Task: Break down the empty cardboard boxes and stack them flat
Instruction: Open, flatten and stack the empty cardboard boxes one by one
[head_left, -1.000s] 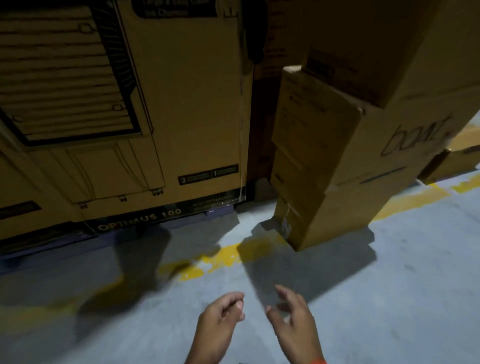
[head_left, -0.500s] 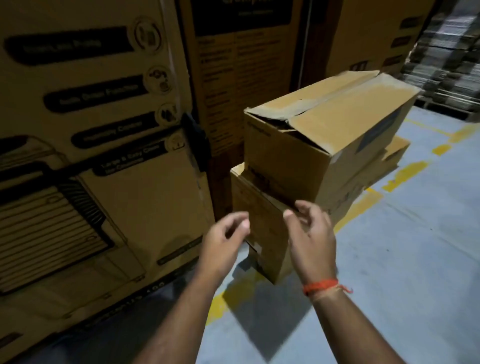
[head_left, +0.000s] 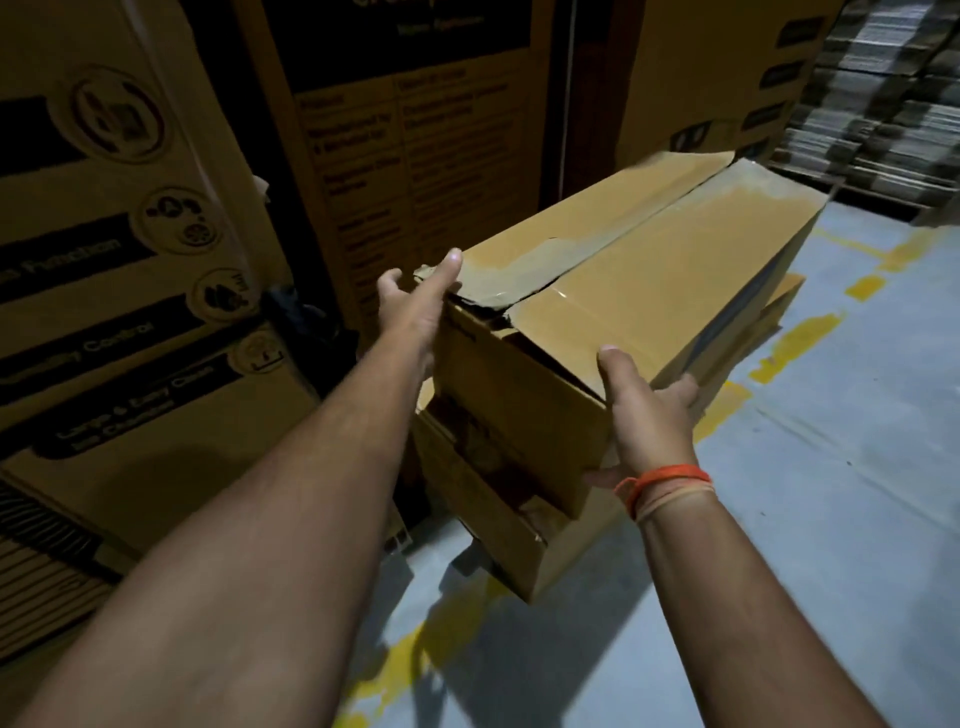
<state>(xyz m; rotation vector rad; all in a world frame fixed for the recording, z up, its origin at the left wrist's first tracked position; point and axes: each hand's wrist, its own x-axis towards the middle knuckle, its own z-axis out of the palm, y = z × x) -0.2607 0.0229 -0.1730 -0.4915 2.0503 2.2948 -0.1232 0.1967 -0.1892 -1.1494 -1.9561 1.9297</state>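
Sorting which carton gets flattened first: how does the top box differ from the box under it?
The top box sits on the lower box and is held by both hands, left hand and right hand; the lower box is untouched. The top box shows torn tape along its flap seam; the lower box's top is hidden. Both are plain brown cardboard.

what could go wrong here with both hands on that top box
The top box sits on a lower box and overhangs its near edge, so pulling it off might drag or tip the lower one. Its taped top seam is torn near the left hand, so that flap may give way. The right hand has only a corner grip, which could slip.
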